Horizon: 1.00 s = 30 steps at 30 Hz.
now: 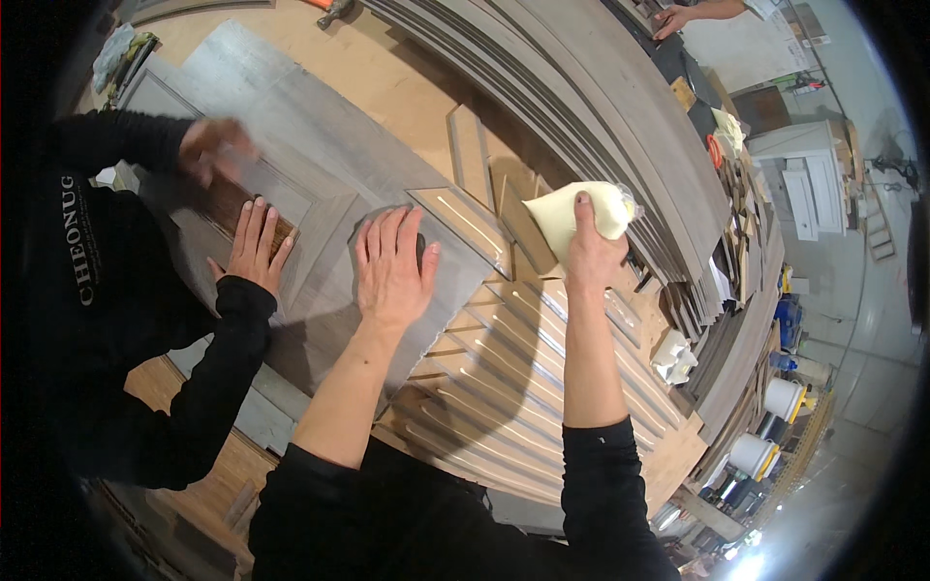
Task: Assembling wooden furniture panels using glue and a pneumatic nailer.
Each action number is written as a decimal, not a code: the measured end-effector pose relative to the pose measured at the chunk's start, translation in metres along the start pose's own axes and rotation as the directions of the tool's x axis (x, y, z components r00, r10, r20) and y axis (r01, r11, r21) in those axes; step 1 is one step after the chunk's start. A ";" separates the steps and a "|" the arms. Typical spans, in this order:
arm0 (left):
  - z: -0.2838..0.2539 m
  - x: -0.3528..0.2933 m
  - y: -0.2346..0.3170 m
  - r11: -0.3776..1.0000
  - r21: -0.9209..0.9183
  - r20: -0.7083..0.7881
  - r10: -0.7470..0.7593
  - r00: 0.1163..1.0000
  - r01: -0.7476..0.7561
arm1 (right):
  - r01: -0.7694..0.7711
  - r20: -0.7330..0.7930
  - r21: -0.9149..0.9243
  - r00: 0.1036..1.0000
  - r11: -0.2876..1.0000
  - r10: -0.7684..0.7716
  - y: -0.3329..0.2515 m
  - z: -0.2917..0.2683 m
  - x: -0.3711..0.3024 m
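My right hand (593, 254) is wrapped round a soft, pale yellow glue bag (573, 219), raised above the bench. Flat on a grey sheet (334, 218) lies my left hand (392, 266), palm down and fingers a little apart, holding nothing. Just beyond its fingertips is the angled end of a wooden strip (465, 225) with a white bead of glue along it. Several more mitre-ended strips (504, 387) lie side by side below and between my hands, most carrying thin glue lines. The shadow of my right arm falls across them.
At the left, a co-worker in black sleeves has a hand (254, 242) on a dark brown wooden block (221, 205) over a framed grey panel (320, 218). Long grey boards (601, 107) are stacked at the back. Another person's hand (675, 19) shows at the far right. A hammer (334, 12) lies at the top.
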<state>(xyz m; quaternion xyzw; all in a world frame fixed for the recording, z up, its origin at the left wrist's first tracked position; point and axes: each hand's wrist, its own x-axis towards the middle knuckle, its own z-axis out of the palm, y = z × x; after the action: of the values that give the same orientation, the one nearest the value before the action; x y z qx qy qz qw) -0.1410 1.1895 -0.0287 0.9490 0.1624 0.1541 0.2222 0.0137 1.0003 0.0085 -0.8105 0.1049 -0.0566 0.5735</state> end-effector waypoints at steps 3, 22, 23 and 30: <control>-0.002 0.002 0.000 1.000 -0.001 0.028 -0.004 1.000 0.004 | 0.006 0.031 0.048 0.999 0.999 -0.008 0.001 0.010 0.004; -0.001 0.002 0.001 1.000 0.008 0.027 0.007 1.000 -0.007 | -0.082 -0.075 -0.008 0.994 0.997 0.081 0.032 -0.073 -0.023; -0.001 0.002 0.001 1.000 0.017 0.025 0.002 1.000 -0.003 | -0.086 -0.078 -0.021 0.993 0.996 0.084 0.032 -0.078 -0.025; 0.001 0.001 0.002 1.000 0.025 0.032 0.003 0.999 -0.004 | -0.104 -0.103 0.015 0.989 0.994 0.105 0.031 -0.092 -0.026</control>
<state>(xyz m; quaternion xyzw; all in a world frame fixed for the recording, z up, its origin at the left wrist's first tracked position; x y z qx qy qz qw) -0.1388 1.1881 -0.0284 0.9543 0.1590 0.1375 0.2126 -0.0343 0.9118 0.0112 -0.7972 0.1765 -0.0689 0.5733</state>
